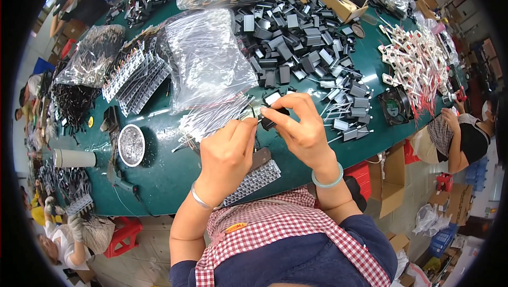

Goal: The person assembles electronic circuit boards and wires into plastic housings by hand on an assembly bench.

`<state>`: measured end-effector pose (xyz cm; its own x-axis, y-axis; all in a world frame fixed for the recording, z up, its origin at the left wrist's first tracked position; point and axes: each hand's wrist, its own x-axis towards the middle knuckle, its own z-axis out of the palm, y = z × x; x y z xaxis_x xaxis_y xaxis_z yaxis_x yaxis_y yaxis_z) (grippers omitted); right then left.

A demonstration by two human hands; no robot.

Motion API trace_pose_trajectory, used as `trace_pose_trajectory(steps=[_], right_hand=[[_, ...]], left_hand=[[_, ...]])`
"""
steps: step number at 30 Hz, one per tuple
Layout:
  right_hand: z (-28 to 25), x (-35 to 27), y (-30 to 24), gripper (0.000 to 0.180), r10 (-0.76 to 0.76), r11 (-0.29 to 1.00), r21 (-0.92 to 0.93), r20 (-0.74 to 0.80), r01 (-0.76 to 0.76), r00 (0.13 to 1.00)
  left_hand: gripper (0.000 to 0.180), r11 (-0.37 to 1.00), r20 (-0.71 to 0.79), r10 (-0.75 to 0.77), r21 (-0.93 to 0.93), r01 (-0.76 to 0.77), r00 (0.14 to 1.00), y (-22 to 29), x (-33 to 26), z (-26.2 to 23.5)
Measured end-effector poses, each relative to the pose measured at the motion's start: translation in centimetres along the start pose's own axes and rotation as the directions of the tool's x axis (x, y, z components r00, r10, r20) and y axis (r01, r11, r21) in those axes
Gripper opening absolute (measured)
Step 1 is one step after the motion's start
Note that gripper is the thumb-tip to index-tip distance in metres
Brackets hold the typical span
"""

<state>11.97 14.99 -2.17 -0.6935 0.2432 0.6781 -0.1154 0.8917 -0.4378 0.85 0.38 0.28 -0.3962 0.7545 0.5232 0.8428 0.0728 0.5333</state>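
Both hands meet over the near middle of the green table (174, 176). The right hand (301, 128) pinches a small black plastic housing (272, 119), while the left hand (227, 154) closes its fingertips on a thin wire pin at it. Beyond them, a large heap of black housings (296, 43) remains loose; finished white-tagged pieces (418, 64) lie far right.

Dark green table (174, 176); beside its near edge a red-and-white checked apron (275, 223); on it black plastic parts (296, 43), a silvery bowl (131, 145), and a pale green bangle (328, 181).
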Motion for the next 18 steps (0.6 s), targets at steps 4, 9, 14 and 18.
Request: trace_pose_trajectory(steps=[4, 9, 14, 18], right_hand=[[-0.3, -0.2, 0.0, 0.045, 0.010, 0.998, 0.059, 0.023, -0.011, 1.000], [-0.5, -0.4, -0.1, 0.044, 0.088, 0.985, 0.143, 0.057, -0.095, 0.995], [-0.1, -0.6, -0.4, 0.049, 0.060, 0.986, 0.151, 0.038, -0.065, 0.997], [0.0, -0.7, -0.2, 0.053, 0.045, 0.986, 0.160, 0.037, -0.050, 0.998]], left_hand=[[0.012, 1.000, 0.004, 0.000, 0.030, 0.000, 1.000, -0.1, -0.2, 0.0], [0.009, 0.992, 0.028, -0.066, -0.110, 0.069, 0.997, 0.4, -0.1, -0.3], [0.008, 0.896, 0.138, -0.299, -0.299, 0.328, 0.944, 0.7, 0.0, -0.4], [0.010, 0.804, 0.241, -0.442, -0.321, 0.500, 0.864, 0.5, 0.3, -0.5]])
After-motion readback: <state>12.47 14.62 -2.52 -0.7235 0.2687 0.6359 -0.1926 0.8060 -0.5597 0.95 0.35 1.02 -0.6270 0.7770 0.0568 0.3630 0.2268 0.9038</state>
